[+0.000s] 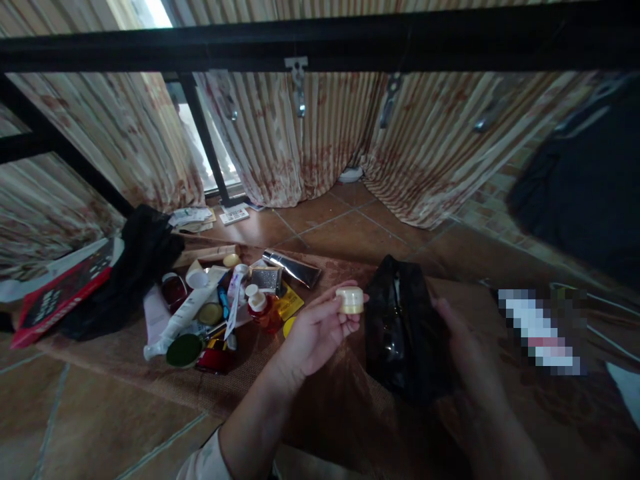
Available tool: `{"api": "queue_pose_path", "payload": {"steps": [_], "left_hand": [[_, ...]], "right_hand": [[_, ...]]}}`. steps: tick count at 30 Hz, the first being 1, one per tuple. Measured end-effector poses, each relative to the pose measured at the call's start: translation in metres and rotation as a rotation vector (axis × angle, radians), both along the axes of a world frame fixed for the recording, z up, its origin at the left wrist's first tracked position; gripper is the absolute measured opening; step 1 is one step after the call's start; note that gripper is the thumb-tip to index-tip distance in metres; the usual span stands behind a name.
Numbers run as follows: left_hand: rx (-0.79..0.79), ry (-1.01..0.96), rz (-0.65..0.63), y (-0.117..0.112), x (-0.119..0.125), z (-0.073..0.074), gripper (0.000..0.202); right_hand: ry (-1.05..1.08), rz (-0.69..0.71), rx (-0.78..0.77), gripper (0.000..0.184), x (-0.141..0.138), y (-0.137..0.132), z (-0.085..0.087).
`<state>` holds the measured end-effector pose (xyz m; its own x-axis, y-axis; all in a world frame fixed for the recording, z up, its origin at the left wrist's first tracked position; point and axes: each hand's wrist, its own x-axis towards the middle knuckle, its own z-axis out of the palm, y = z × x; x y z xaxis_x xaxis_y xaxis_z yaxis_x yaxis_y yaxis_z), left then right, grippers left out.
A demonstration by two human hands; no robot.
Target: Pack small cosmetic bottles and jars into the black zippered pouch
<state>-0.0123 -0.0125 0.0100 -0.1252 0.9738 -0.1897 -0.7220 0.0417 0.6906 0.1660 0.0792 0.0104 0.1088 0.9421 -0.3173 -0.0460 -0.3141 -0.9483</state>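
Observation:
A small cream jar [350, 300] with a pale lid and yellowish base is gripped between the thumb and fingers of my left hand [320, 327]. Just right of it stands a shiny black pouch [400, 327], its top gaping slightly; what is inside cannot be made out. My right hand [465, 347] grips the pouch along its right side, partly blurred and in shadow. Left of my hands lies a pile of toiletries: a red pump bottle [265, 313], a dark silver tube [295, 267], a white tube [185, 313] and a dark green round lid [183, 351].
Everything lies on a brown cloth-covered surface [150, 380]. A black plastic bag [145, 253] and a red-and-black package [70, 287] sit at the left. A black rail [350, 43] with metal hooks crosses above. Dark fabric [585, 173] hangs at the right.

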Motion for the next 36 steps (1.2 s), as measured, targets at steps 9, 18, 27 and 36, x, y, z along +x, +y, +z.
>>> {"api": "queue_pose_path", "payload": {"steps": [9,18,27,36], "left_hand": [[-0.016,-0.131,-0.023,0.004,0.005,0.002,0.037],[-0.005,0.157,0.194,0.016,0.019,-0.008,0.041],[-0.092,0.215,0.276,0.024,0.030,-0.009,0.050],[-0.106,0.231,0.332,0.028,0.034,-0.013,0.046]], "right_hand": [[0.226,0.081,0.007,0.040,0.003,0.004,-0.006],[0.272,0.161,0.119,0.053,0.006,0.005,-0.009],[0.197,0.176,0.202,0.046,0.013,0.010,-0.006],[0.200,0.245,0.198,0.044,0.012,0.006,-0.005]]}}
